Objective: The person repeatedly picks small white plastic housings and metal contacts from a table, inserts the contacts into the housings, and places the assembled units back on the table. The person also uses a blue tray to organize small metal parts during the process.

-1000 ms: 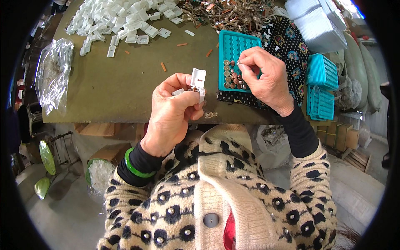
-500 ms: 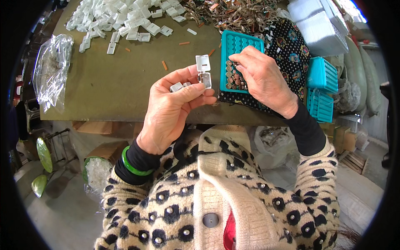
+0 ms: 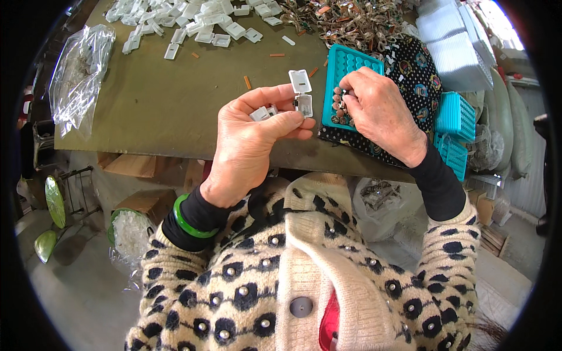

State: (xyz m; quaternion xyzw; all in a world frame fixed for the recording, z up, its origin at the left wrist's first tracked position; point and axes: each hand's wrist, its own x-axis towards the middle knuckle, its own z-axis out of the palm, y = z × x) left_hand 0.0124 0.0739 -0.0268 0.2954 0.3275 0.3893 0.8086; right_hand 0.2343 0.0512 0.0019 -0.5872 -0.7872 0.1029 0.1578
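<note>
My left hand (image 3: pixel 249 137) is closed round a small white plastic case (image 3: pixel 300 82), pinched between thumb and fingers. Its hinged lid stands open, and a dark piece shows near the hinge. More white cases (image 3: pixel 261 113) are tucked in the same palm. Over the teal tray (image 3: pixel 335 61) my right hand (image 3: pixel 383 114) has thumb and forefinger pinched together among small round copper-coloured metal pieces (image 3: pixel 335 106). The fingers hide what they grip. Those pieces lie in the tray's near part, partly covered by the hand.
White cases (image 3: pixel 205 23) are heaped at the far left, beside a pile of metal-and-orange parts (image 3: pixel 345 23). A clear plastic bag (image 3: pixel 82 76) lies on the left. The tray rests on a black patterned cloth (image 3: pixel 418 88). Teal trays (image 3: pixel 456 117) and white trays (image 3: pixel 448 35) are stacked right.
The whole view has shifted slightly, moving table things a little right and up. My left hand still holds the open case, and my right hand stays pinched at the metal pieces.
</note>
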